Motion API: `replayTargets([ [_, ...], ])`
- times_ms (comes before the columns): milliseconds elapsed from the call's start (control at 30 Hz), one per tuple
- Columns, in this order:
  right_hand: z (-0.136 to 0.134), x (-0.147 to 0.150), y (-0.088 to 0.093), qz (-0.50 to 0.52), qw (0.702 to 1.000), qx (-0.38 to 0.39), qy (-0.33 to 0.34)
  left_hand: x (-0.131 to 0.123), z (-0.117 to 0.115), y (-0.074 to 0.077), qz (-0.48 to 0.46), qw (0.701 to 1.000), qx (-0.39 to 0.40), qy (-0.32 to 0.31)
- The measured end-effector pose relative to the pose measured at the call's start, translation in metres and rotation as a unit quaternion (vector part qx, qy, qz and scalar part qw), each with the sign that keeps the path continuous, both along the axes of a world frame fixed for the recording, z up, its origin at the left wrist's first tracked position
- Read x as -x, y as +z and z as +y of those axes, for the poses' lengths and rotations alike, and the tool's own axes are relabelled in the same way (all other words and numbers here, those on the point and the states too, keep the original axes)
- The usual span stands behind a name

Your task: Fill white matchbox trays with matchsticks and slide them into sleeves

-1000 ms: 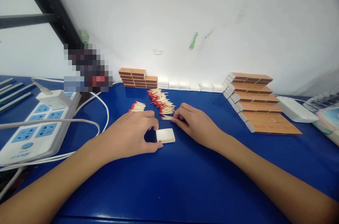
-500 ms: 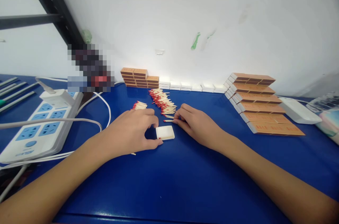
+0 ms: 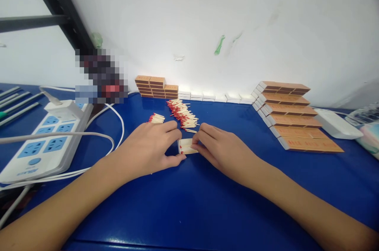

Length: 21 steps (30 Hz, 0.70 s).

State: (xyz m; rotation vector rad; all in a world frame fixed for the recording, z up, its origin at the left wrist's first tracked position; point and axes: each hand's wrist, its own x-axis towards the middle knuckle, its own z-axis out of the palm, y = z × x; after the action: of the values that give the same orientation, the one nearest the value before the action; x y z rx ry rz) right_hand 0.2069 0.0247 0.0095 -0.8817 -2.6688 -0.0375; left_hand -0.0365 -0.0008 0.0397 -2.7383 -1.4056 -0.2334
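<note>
A small white matchbox tray (image 3: pixel 186 146) lies on the blue table (image 3: pixel 189 199) between my hands, with red-tipped matches lying in it. My left hand (image 3: pixel 151 150) curls round the tray's left end, thumb and forefinger closed on it. My right hand (image 3: pixel 220 148) is bent over the tray's right side, fingertips pressed on the matches in it. Just behind, a loose pile of matches (image 3: pixel 182 114) spreads out, and a smaller bunch of matches (image 3: pixel 155 118) lies to its left.
Stacked brown matchbox sleeves (image 3: pixel 284 114) step down at the right. More brown boxes (image 3: pixel 156 87) and a row of white trays (image 3: pixel 213 97) line the wall. A white power strip (image 3: pixel 44 140) with cables lies at the left, a white device (image 3: pixel 336 124) at the far right.
My right hand has come from the match pile to the tray and matches now lie in it, where it was empty. My left hand has kept its hold on the tray.
</note>
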Motion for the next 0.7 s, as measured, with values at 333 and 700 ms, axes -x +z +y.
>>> replayTargets([
  [333,0.029,-0.009,-0.01,0.129,0.983,0.107,-0.069,-0.001,0.0,0.0,0.009,1.0,0.006,-0.02],
  [700,0.039,-0.001,-0.012,0.069,0.983,0.146,-0.084,0.001,0.002,-0.002,0.0,1.0,0.004,-0.016],
])
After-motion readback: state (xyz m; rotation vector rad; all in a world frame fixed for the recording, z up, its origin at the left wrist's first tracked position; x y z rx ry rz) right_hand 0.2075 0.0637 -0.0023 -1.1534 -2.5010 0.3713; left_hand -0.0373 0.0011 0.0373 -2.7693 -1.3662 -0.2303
